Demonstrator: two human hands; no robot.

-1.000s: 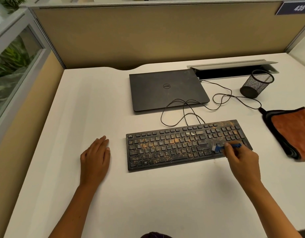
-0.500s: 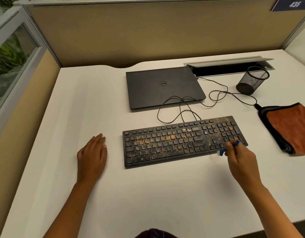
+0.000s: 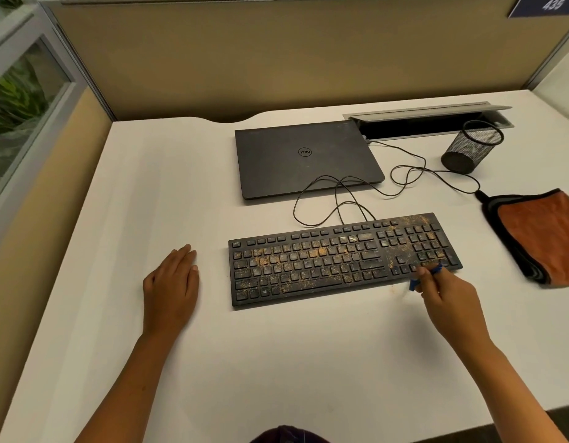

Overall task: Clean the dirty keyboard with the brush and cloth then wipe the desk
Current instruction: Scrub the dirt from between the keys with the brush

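A black keyboard lies across the middle of the white desk, speckled with orange-brown dust over its keys and number pad. My right hand grips a small blue brush at the keyboard's front right corner, its head just off the front edge. A few dust specks lie on the desk beside it. My left hand rests flat on the desk left of the keyboard, fingers straight. An orange cloth with a dark border lies folded at the right edge.
A closed dark laptop sits behind the keyboard, with the keyboard's thin black cable looped in front of it. A black mesh pen cup stands at the back right beside an open cable tray. Partition walls enclose the back and left.
My right hand has drawn the brush from the lower number pad toward me, off the keyboard's front edge. My left hand has stayed flat on the desk.
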